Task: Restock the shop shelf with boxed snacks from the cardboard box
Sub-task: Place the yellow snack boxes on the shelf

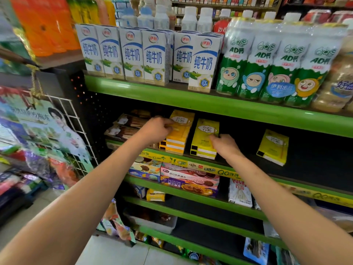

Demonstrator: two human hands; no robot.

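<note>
Both my arms reach into the second green shelf (238, 170). My left hand (155, 130) has curled fingers on the top of an orange-yellow stack of snack boxes (178, 136). My right hand (224, 145) touches the lower right corner of the top box of a yellow stack (204, 136) beside it. A single yellow box (273, 147) lies apart, further right on the same shelf. Brown snack boxes (126, 127) lie left of my left hand. The cardboard box is out of view.
Milk cartons (152, 54) and green drink bottles (275, 62) fill the shelf above. Cookie boxes (189, 180) and a white stick-snack box (239, 192) sit on the shelf below. A wire rack (76, 131) with packets stands at left. Bare dark shelf shows between the yellow boxes.
</note>
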